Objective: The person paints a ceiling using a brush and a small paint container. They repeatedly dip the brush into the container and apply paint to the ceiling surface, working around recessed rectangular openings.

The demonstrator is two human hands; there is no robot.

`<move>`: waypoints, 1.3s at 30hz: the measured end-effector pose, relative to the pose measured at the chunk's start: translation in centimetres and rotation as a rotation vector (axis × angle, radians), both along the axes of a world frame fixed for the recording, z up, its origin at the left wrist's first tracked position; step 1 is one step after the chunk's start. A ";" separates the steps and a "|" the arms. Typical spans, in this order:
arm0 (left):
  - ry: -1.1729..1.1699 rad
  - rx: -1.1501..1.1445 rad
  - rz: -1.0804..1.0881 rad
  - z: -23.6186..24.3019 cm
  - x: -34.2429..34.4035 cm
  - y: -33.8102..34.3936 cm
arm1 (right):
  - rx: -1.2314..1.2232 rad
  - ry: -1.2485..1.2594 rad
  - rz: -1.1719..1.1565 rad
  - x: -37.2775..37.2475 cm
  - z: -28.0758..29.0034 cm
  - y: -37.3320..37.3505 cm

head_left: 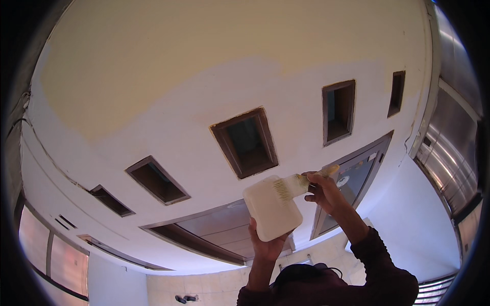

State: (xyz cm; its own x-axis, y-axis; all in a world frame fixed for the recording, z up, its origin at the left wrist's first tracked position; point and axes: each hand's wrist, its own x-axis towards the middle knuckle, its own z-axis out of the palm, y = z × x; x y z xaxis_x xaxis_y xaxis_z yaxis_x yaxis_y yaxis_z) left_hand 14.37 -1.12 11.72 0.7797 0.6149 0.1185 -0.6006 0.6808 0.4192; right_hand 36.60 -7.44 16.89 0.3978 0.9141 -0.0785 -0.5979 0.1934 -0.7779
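Head view: white paint tub (272,206) is held up from below by the left hand (266,244), grip pinching its lower edge. Paintbrush (301,182) is clamped in the right hand (325,193), grip pressed around the handle, bristles touching the tub's upper rim. Both sit just below the white wall (153,112) with dark recessed openings (246,143). Dark sleeves (377,265) are seen at lower edge.

Left hand (266,246) props white rectangular paint container (272,208) from below, fingers up its side. Right hand (323,191) grips paintbrush (302,183) handle, bristles lying across container's top edge. Behind: pale wall (153,97) with dark-framed rectangular vent openings (246,142), doorway (214,232) lower down.
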 end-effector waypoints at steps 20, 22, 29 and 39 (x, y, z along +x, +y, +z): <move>0.152 -0.022 0.226 -4.6 -5.9 -0.3 | 0.664 -0.607 -1.038 16.6 18.4 8.3; 0.156 -0.053 0.255 -5.4 -6.5 -0.5 | 0.624 -0.674 -1.218 19.0 18.5 7.3; 0.131 -0.092 0.280 -6.7 -7.6 -0.9 | 0.496 -1.011 -1.446 13.7 19.2 8.8; 0.120 -0.077 0.294 -6.8 -7.8 -1.0 | 0.738 -1.498 -1.233 -1.7 19.4 15.7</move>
